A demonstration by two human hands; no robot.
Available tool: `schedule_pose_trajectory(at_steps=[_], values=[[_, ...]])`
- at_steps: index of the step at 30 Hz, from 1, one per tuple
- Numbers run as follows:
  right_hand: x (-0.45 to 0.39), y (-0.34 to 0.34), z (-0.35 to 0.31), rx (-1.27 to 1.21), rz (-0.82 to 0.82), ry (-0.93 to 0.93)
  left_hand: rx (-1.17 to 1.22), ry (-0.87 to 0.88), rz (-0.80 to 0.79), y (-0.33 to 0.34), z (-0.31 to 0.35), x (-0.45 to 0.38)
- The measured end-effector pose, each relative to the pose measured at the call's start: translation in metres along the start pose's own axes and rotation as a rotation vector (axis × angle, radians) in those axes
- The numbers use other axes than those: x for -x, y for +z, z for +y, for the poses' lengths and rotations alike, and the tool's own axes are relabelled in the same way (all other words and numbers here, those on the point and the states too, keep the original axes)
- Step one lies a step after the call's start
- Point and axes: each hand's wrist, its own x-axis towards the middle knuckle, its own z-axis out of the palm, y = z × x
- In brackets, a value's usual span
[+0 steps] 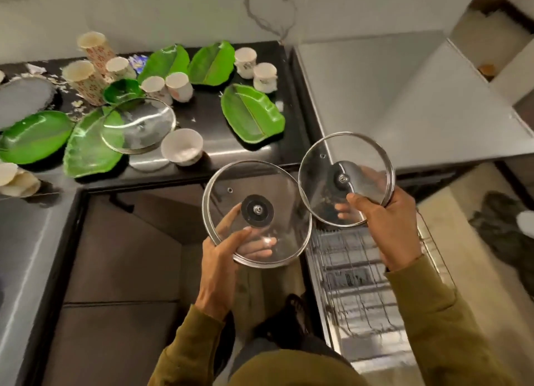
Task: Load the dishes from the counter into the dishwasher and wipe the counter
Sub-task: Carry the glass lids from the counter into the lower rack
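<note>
My left hand (pixel 222 258) grips the near rim of a large glass lid (pixel 277 189), underside up, held in front of the counter edge. My right hand (pixel 387 220) holds a smaller glass lid (pixel 326 160) by its lower right rim, above the pulled-out wire dishwasher rack (pixel 361 273). A third glass lid (pixel 138 125) lies on the black counter (pixel 208 116), leaning over green leaf-shaped plates (pixel 251 113). Several cream cups (pixel 182 145) and patterned tumblers (pixel 83 79) stand among the plates.
Food scraps litter the counter's back left beside a grey plate (pixel 23 99). A steel surface (pixel 404 96) lies right of the counter, above the rack. A steel worktop (pixel 26 247) runs along the left. Dark cloth (pixel 497 220) lies on the floor at right.
</note>
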Motion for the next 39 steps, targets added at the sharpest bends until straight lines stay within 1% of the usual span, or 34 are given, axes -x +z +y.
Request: schedule_pose_trajectory(at_steps=[3, 7, 11, 14, 22, 24, 27, 29, 33, 39], values=[[0.028, -0.018, 0.017, 0.002, 0.085, 0.038, -0.054, -0.039, -0.066, -0.001, -0.016, 0.014], [0.064, -0.041, 0.039, 0.003, 0.175, 0.094, -0.134, -0.061, -0.107, -0.004, -0.035, 0.032], [0.096, -0.065, 0.052, 0.020, 0.210, 0.136, -0.163, -0.104, -0.129, 0.002, -0.051, 0.054], [0.115, -0.086, 0.057, 0.055, 0.276, 0.187, -0.188, -0.122, -0.149, 0.012, -0.065, 0.067], [0.143, -0.147, 0.070, 0.118, 0.358, 0.250, -0.249, -0.202, -0.213, 0.045, -0.112, 0.082], [0.149, -0.168, 0.076, 0.148, 0.368, 0.263, -0.262, -0.232, -0.198, 0.057, -0.129, 0.084], [0.152, -0.204, 0.097, 0.184, 0.391, 0.314, -0.263, -0.281, -0.129, 0.075, -0.158, 0.087], [0.150, -0.231, 0.112, 0.192, 0.391, 0.345, -0.282, -0.294, -0.123, 0.092, -0.181, 0.089], [0.132, -0.284, 0.143, 0.264, 0.341, 0.379, -0.326, -0.360, -0.092, 0.126, -0.232, 0.091], [0.103, -0.363, 0.199, 0.514, 0.280, 0.407, -0.257, -0.453, 0.031, 0.174, -0.313, 0.088]])
